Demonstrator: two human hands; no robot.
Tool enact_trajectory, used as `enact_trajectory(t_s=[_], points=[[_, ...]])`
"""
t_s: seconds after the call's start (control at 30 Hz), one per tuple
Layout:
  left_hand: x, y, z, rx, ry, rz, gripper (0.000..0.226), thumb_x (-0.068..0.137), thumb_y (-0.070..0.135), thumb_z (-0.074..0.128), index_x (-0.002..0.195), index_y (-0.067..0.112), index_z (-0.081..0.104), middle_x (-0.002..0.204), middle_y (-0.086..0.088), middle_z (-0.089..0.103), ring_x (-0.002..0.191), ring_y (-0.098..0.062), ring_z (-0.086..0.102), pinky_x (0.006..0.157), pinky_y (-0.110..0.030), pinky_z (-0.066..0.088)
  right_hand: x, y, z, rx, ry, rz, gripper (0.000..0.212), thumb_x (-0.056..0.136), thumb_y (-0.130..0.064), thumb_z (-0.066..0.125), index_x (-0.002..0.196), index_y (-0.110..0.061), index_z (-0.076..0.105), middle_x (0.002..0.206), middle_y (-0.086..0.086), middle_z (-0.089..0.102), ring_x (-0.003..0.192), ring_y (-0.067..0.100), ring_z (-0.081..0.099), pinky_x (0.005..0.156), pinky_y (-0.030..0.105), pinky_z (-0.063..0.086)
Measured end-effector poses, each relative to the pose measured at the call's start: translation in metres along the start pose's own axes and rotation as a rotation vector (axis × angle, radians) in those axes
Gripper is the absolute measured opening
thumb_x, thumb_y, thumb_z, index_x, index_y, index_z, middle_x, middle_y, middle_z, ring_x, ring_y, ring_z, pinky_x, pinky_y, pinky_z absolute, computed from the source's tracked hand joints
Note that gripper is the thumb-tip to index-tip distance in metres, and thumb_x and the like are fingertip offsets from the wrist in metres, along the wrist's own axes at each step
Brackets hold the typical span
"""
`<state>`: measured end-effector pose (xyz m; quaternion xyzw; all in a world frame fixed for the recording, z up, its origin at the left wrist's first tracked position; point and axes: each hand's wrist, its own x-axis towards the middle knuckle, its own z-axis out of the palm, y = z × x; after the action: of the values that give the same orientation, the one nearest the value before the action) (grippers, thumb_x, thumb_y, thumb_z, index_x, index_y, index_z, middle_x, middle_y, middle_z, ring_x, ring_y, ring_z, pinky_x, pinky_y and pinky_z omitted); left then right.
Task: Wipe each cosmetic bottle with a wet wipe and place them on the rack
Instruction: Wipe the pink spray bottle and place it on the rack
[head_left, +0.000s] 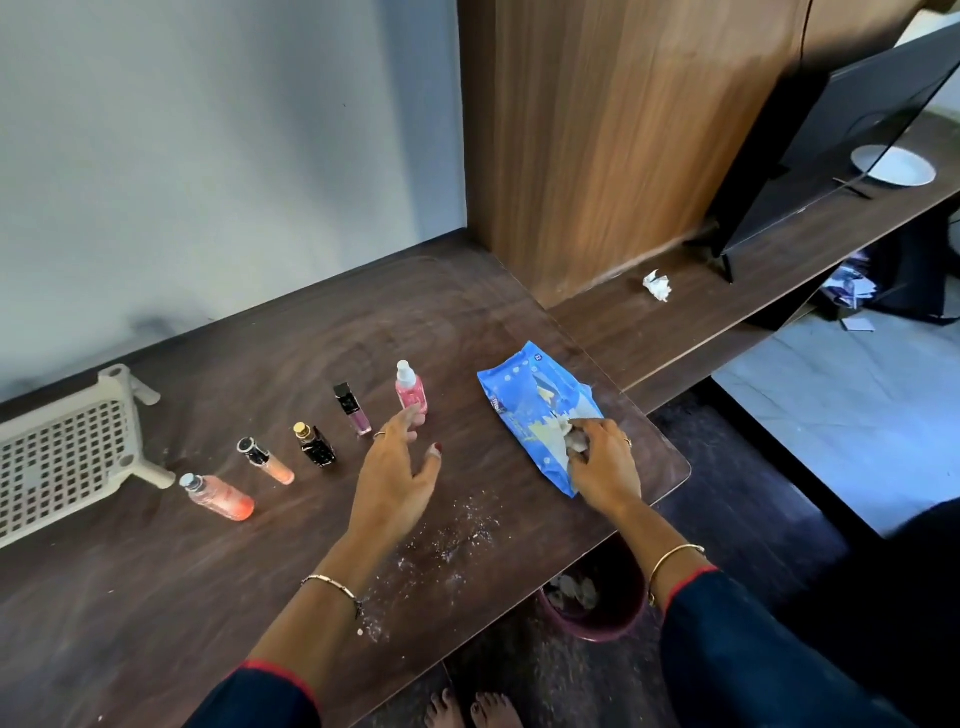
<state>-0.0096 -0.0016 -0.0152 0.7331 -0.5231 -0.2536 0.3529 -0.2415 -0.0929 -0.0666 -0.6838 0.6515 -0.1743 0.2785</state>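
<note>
Several cosmetic bottles stand in a row on the dark wooden table: an orange-pink bottle (221, 497), a peach gloss tube (266, 460), a black bottle with a gold cap (315, 445), a purple gloss with a black cap (352, 409) and a pink spray bottle (411, 391). My left hand (397, 480) is open, fingertips just at the pink spray bottle. My right hand (605, 465) pinches a wet wipe (563, 428) at the opening of the blue wipes pack (540, 410). The white perforated rack (67, 447) lies at the far left.
White powder specks are scattered on the table near its front edge (441, 551). A crumpled tissue (657, 286) lies on the side shelf by a dark monitor (831, 135) and a white plate (893, 166). A maroon bin (592, 603) sits under the table.
</note>
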Motion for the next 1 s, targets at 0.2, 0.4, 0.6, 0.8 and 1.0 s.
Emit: enact_trajectory(t_s=[0.2,0.4,0.6,0.8,1.0], points=[[0.004,-0.003,-0.009,0.020,0.052,-0.017,0.052,0.088,0.018,0.059,0.137,0.018,0.041,0.126,0.007,0.056,0.108,-0.007,0.053,0.097,-0.037,0.047,0.003,-0.006,-0.009,0.031,0.157,0.117,0.025,0.093,-0.014,0.053,0.117,-0.011,0.059,0.117,0.005,0.059,0.107,0.024,0.055,0.083,0.033,0.044],[0.022,0.010,-0.029,-0.041,0.270,-0.016,0.038,0.090,0.015,0.058,0.127,0.013,0.053,0.102,0.004,0.062,0.081,-0.005,0.057,0.072,-0.012,0.041,0.005,-0.027,-0.014,0.156,0.355,0.065,0.022,0.094,-0.018,0.054,0.112,-0.008,0.060,0.114,0.005,0.057,0.099,0.022,0.057,0.076,0.030,0.045],[0.071,0.016,-0.056,0.170,0.267,0.106,0.032,0.085,0.003,0.060,0.114,0.017,0.066,0.110,-0.002,0.063,0.088,-0.009,0.062,0.088,-0.027,0.048,0.010,-0.068,-0.007,0.450,0.310,-0.026,0.016,0.090,-0.015,0.062,0.104,-0.008,0.063,0.103,0.001,0.060,0.085,0.012,0.061,0.069,0.018,0.047],[0.098,0.011,-0.043,0.420,-0.063,0.162,0.048,0.085,-0.005,0.053,0.130,0.012,0.056,0.136,-0.006,0.055,0.127,-0.022,0.048,0.103,-0.028,0.035,0.007,-0.082,0.015,0.744,-0.017,0.082,0.020,0.087,-0.018,0.068,0.106,-0.016,0.067,0.104,0.001,0.071,0.096,0.016,0.067,0.090,0.037,0.054],[0.105,0.008,-0.037,0.396,-0.044,0.100,0.031,0.089,0.001,0.051,0.111,0.015,0.068,0.115,-0.008,0.066,0.106,-0.026,0.059,0.089,-0.032,0.045,-0.006,-0.089,0.013,0.898,-0.077,0.159,0.029,0.085,0.000,0.064,0.110,-0.015,0.067,0.098,-0.001,0.071,0.079,0.016,0.066,0.076,0.022,0.055]])
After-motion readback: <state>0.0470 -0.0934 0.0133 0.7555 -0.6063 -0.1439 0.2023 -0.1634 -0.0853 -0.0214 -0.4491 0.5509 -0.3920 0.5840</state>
